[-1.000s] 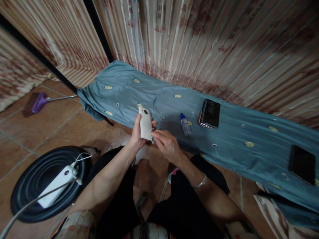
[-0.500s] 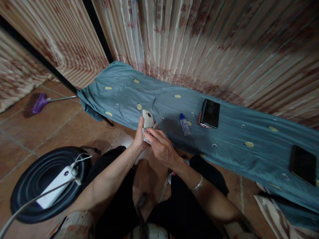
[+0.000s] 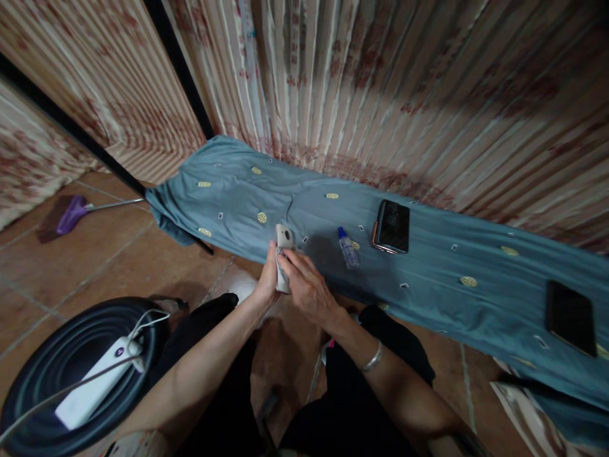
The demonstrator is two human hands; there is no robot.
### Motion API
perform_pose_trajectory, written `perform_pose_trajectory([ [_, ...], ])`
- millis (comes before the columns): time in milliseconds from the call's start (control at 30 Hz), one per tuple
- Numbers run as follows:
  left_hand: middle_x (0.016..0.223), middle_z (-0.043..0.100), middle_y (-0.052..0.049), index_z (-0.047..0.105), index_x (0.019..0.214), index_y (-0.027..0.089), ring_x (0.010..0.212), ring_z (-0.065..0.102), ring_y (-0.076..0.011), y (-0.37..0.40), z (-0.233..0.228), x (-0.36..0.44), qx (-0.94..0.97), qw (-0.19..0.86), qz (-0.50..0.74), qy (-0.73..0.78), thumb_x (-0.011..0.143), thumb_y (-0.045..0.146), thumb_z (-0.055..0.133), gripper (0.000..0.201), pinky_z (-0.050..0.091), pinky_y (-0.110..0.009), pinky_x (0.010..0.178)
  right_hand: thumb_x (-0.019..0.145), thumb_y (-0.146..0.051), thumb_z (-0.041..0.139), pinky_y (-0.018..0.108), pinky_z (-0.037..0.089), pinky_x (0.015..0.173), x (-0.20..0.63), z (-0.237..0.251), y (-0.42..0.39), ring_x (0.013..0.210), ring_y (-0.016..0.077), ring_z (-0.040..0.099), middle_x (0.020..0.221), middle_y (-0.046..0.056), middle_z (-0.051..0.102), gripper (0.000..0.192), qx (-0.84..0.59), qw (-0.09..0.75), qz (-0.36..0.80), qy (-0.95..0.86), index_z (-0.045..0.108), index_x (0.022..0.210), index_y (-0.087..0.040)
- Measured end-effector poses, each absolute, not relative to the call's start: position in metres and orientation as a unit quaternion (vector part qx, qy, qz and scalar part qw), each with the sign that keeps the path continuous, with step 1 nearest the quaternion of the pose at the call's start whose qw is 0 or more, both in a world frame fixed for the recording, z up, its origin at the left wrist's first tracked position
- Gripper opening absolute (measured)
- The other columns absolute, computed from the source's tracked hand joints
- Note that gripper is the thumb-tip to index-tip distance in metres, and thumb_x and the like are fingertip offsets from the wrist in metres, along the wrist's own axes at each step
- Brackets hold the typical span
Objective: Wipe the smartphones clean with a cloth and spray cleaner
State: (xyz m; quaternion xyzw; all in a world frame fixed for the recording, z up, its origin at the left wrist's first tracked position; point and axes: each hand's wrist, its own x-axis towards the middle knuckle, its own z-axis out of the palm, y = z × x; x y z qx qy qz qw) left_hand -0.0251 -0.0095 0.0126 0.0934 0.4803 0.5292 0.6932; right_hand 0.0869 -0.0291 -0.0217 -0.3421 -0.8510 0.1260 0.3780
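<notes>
My left hand (image 3: 267, 278) is closed around a white phone (image 3: 285, 235), whose back with a dark round camera faces up. Pressed on the lower part of the phone is a pale, thin cloth (image 3: 282, 283), pinched under the fingers of my right hand (image 3: 310, 291). Both hands are close together above the near edge of a blue-grey sheet (image 3: 314, 206). Just right of them, a small clear bottle with a blue cap (image 3: 349, 251) lies on the sheet.
Stacked dark phones (image 3: 394, 226) lie beyond the bottle; another black phone (image 3: 571, 317) is far right. On the floor at left are a coiled black hose (image 3: 28, 381), a white power strip (image 3: 95, 387) and a purple brush head (image 3: 72, 214). Patterned curtains (image 3: 333, 95) hang behind.
The phone has turned more edge-on, and the right fingers have shifted slightly along it with the cloth. The view has also shifted a little.
</notes>
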Motion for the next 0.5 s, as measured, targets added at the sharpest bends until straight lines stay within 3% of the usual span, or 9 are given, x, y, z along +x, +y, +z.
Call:
perform_pose_trajectory([
  [200,0.108,0.077,-0.009,0.072,0.107,0.02,0.121,0.066,-0.0211,-0.014,-0.006,-0.018,0.157,0.66,0.558,0.477,0.095,0.043,0.052,0.033,0.053,-0.026,0.1,0.098,-0.012,0.036,0.047,0.046,0.113,0.091,-0.026,-0.016,0.136,0.027,0.049,0.144,0.018,0.056,0.053,-0.376,0.376,0.098,-0.841,0.043,0.15,-0.012],
  [300,0.121,0.074,-0.006,0.073,0.108,0.022,0.134,0.056,-0.018,-0.016,-0.01,-0.016,0.154,0.655,0.57,0.472,0.096,0.035,0.051,0.028,0.045,-0.023,0.109,0.099,-0.012,0.035,0.047,0.046,0.113,0.09,-0.026,-0.01,0.136,0.0275,0.049,0.144,0.02,0.055,0.051,-0.375,0.392,0.077,-0.837,0.044,0.149,-0.01],
  [500,0.124,0.073,-0.009,0.071,0.118,0.018,0.135,0.055,-0.0224,-0.02,-0.017,-0.018,0.23,0.655,0.547,0.467,0.095,0.038,0.053,0.035,0.04,-0.027,0.114,0.1,-0.013,0.032,0.047,0.047,0.112,0.09,-0.024,0.003,0.137,0.0264,0.049,0.144,0.019,0.057,0.051,-0.372,0.415,0.061,-0.828,0.045,0.148,-0.01],
])
